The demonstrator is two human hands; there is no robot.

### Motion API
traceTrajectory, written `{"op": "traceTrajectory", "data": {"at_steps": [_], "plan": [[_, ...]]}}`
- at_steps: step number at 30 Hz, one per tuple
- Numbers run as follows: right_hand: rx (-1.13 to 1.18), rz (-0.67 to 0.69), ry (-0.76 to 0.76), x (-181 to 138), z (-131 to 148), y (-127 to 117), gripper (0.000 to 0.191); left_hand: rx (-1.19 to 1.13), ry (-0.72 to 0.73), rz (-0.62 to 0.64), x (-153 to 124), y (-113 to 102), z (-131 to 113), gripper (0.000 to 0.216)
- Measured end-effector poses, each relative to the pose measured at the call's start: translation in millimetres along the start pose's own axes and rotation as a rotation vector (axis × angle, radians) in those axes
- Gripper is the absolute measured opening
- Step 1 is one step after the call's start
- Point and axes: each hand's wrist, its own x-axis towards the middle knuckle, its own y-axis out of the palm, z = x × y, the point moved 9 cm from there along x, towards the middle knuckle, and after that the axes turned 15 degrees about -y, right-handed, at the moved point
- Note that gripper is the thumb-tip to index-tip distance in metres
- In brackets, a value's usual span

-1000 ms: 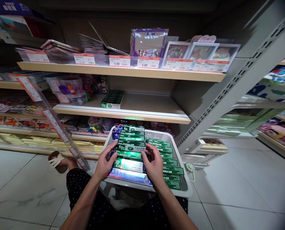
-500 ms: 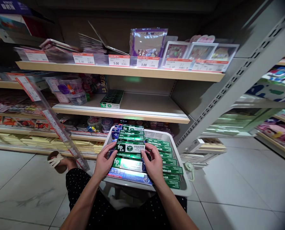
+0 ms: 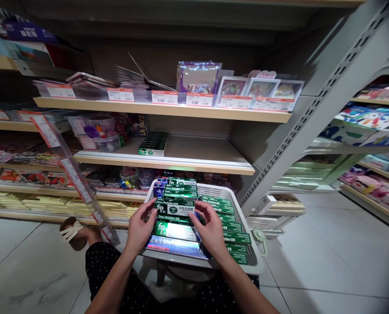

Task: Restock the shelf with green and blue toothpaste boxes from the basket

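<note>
A green and white toothpaste box (image 3: 176, 209) lies level between my hands, over the other boxes in a light grey plastic basket (image 3: 259, 257). My left hand (image 3: 141, 226) grips its left end, fingers bent at the back and thumb near the front. At the right end, my right hand (image 3: 211, 227) has its thumb on the front face and its fingers behind. Below it are another green toothpaste box (image 3: 177, 231) and a blue toothpaste box (image 3: 177, 247). More green boxes (image 3: 235, 237) are stacked along the basket's right side.
A row of green toothpaste boxes (image 3: 154, 144) stands on the middle shelf (image 3: 201, 152), beside clear plastic tubs (image 3: 104, 131). Price tags line the upper shelf edge (image 3: 168, 109). A slotted metal post (image 3: 299, 126) rises at right. A sandalled foot (image 3: 74, 233) rests on the tiles at left.
The camera view has tipped up slightly, so the shelves sit lower in the picture. The held toothpaste box has shifted a little to the left, and my right fingers sit more loosely at its end.
</note>
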Motion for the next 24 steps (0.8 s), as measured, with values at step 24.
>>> {"op": "traceTrajectory", "data": {"at_steps": [24], "plan": [[-0.333,0.047,-0.062,222,-66,154,0.026,0.443,0.078,-0.267,230,-65,-85,0.022]]}}
